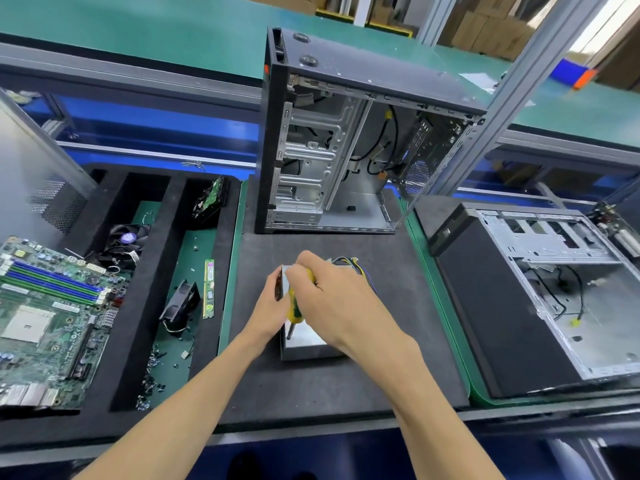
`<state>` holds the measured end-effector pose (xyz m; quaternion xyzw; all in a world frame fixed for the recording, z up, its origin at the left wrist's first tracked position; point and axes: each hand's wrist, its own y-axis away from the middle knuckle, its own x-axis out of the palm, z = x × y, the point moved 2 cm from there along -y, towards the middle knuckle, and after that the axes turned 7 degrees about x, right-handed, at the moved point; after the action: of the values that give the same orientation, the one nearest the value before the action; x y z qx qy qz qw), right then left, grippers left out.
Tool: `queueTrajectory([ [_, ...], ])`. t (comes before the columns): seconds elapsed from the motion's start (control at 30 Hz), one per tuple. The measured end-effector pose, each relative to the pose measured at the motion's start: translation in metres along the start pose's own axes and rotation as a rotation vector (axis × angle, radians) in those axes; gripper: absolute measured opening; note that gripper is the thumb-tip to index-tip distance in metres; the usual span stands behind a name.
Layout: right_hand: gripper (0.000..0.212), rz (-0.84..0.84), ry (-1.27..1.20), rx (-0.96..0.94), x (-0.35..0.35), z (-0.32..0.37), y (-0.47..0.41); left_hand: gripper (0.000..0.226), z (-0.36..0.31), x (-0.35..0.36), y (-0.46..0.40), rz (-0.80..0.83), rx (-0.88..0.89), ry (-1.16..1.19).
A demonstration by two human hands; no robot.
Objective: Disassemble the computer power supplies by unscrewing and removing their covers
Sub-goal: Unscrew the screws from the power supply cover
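Your right hand [332, 299] grips the screwdriver [295, 311] on the power supply [308, 342]; your left hand [273, 306] clasps its side; loose screws [152, 372] fill the foam tray [138, 323].

**Bright, even overhead light; wide-angle bend at the edges**

Soft shadows lie under the right hand [332, 299] and left hand [273, 306]. Beyond them, daylight blows out the far right corner. Straight rails curve outward; detail smears slightly throughout.

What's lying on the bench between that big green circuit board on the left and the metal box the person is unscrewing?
In the head view, between the motherboard and the power supply lies a black foam tray holding two fans, a RAM stick and loose screws.
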<state>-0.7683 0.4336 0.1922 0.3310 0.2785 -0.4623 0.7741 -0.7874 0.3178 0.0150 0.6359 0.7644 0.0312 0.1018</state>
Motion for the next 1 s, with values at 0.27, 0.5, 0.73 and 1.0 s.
queueTrajectory([
  [0.27, 0.032, -0.023, 0.18, -0.055, -0.003, 0.012, -0.005, 0.038, 0.029, -0.004, 0.043, -0.222, -0.03, 0.13],
  [0.5, 0.024, 0.055, 0.289, -0.169, -0.011, 0.011, 0.001, 0.063, 0.062, 0.01, 0.098, -0.14, 0.227, -0.303],
  [0.73, 0.026, -0.023, 0.352, -0.179, -0.008, 0.013, 0.002, 0.07, 0.076, 0.015, 0.095, -0.189, 0.253, -0.447],
  [1.0, 0.043, -0.04, 0.424, -0.111, -0.011, 0.009, 0.0, 0.066, 0.085, 0.02, 0.093, -0.258, 0.288, -0.65],
])
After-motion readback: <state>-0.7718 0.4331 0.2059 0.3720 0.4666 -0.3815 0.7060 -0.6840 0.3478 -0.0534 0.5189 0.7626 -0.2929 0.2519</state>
